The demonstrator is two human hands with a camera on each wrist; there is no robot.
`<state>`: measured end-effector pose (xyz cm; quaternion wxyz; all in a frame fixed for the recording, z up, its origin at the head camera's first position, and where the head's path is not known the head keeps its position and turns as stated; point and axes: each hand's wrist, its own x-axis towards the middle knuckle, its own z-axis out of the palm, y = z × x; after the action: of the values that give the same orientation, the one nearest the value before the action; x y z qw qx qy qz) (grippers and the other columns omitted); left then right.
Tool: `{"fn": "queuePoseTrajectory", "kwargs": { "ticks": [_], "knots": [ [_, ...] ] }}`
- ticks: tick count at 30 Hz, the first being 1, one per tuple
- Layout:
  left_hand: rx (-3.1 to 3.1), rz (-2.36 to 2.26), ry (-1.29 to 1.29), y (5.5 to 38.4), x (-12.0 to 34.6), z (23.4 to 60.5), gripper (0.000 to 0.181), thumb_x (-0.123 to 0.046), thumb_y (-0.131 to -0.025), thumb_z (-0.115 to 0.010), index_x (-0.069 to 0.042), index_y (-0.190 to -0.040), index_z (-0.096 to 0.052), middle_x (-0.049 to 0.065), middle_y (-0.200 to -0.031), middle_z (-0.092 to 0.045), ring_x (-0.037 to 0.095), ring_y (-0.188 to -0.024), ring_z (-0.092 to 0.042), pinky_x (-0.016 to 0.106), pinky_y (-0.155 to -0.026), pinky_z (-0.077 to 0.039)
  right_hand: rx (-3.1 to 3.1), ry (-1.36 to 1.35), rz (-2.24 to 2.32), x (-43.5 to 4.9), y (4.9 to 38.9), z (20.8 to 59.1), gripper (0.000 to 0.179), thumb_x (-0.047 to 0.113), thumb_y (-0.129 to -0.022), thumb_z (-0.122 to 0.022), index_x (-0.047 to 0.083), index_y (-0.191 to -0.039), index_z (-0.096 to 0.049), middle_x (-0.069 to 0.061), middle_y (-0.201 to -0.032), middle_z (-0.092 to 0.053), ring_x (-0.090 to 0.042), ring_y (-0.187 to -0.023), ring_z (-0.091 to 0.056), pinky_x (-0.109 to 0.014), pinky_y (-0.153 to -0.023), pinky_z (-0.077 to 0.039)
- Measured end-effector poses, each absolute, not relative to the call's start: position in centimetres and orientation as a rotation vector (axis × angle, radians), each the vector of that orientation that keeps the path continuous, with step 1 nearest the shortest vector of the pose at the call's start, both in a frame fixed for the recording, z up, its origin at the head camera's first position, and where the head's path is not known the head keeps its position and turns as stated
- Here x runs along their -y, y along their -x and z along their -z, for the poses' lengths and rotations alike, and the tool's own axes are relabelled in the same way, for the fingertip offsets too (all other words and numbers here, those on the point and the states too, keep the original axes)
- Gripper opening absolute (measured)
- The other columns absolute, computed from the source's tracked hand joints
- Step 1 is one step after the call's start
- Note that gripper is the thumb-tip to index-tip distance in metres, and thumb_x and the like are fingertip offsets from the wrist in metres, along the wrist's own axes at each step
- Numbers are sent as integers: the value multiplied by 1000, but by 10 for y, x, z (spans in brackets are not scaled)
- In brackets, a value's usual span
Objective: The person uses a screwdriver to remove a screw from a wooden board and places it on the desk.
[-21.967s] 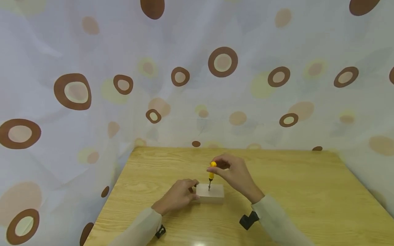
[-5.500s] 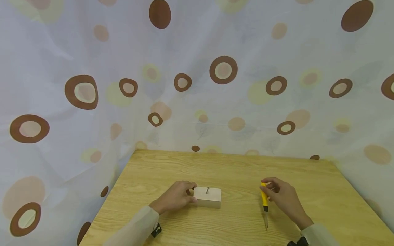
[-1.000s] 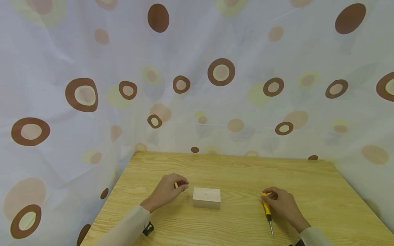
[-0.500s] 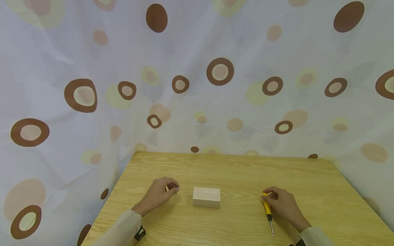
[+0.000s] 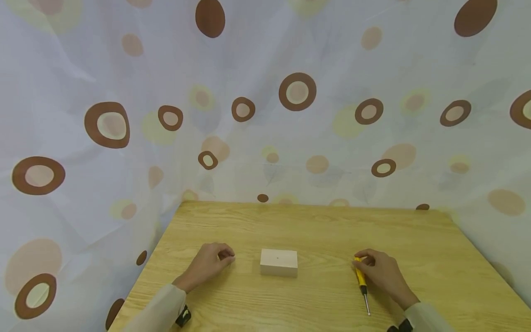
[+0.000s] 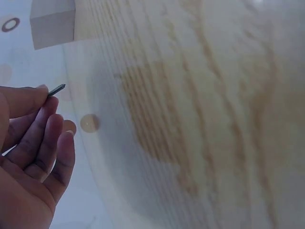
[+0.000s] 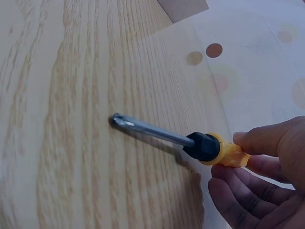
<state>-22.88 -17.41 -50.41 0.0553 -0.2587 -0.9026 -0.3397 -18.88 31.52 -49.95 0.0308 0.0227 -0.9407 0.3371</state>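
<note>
My left hand (image 5: 207, 263) pinches a small metal screw between thumb and forefinger. The screw's pointed, threaded end (image 6: 57, 89) sticks out past the fingertips in the left wrist view; its head is hidden. To the right of this hand, a pale wooden block (image 5: 279, 267) lies flat with a small dark hole in its top face. My right hand (image 5: 385, 274) grips a yellow-and-black screwdriver (image 5: 360, 278) by the end of its handle. Its shaft slants down toward me, and in the right wrist view the cross-shaped tip (image 7: 116, 120) is right at the tabletop.
A light wood-grain table (image 5: 323, 299) stretches under both hands. Behind it and along both sides hangs a white curtain (image 5: 265, 138) with brown and beige circles. Dark wrist devices (image 5: 183, 316) sit at the sleeve cuffs.
Earlier the screwdriver stood on the screw in the block, then moved right. The screw has since left the block for my left hand, which has drawn away leftward. The right hand stays nearly still lately.
</note>
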Motion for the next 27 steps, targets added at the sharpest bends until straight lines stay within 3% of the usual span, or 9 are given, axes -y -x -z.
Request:
{"fn": "queuePoseTrajectory", "kwargs": {
  "ticks": [13, 27],
  "knots": [
    [2836, 1013, 728, 230, 178, 508, 1, -9, -92, -77, -9, -92, -75, -8, -83, -71, 3, -74, -64, 25, -69, -54, 2915, -68, -1017, -315, 189, 500, 32, 29, -97, -73, 2, -114, -73, 0, -89, -72, -15, -78, -65, -36, -69, -54],
    [2878, 969, 712, 229, 172, 505, 9, -5, -89, -78, -10, -83, -73, -6, -75, -68, 4, -67, -60, 25, -63, -53, 2925, -75, -1028, -313, 187, 500, 32, 27, -97, -73, 0, -114, -72, -2, -87, -70, -14, -74, -61, -29, -60, -50]
  ]
}}
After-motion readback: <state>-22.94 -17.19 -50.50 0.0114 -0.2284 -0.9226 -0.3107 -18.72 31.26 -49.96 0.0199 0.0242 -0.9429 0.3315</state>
